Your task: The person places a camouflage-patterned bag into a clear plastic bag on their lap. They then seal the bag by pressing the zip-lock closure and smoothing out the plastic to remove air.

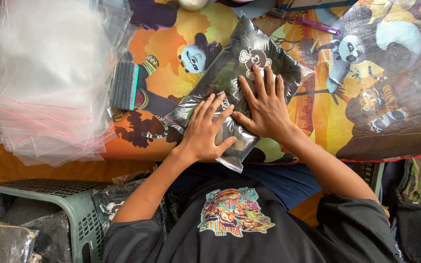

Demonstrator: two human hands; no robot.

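Both of our hands are pressing flat on a clear plastic bag [242, 73] with a folded dark garment inside, which is lying on the cartoon-printed cloth [327, 102] in front of us. Our left hand [205, 129] is spreading its fingers over the near, lower end of the bag, and our right hand [264, 104] is lying just beside it, palm down over the middle, thumbs nearly meeting; neither hand is gripping anything, both are open and flat. To do this pressing well, we judge it best to be pushing the air toward the bag's open edge with even weight, keeping the garment square so the plastic is not creasing. Off to the left, a stack of empty clear bags [45, 83] with red seal strips is lying well apart, a grey eraser block [125, 85] between it and our bag. Near our knees, a green basket [81, 209] is holding more packed bags.
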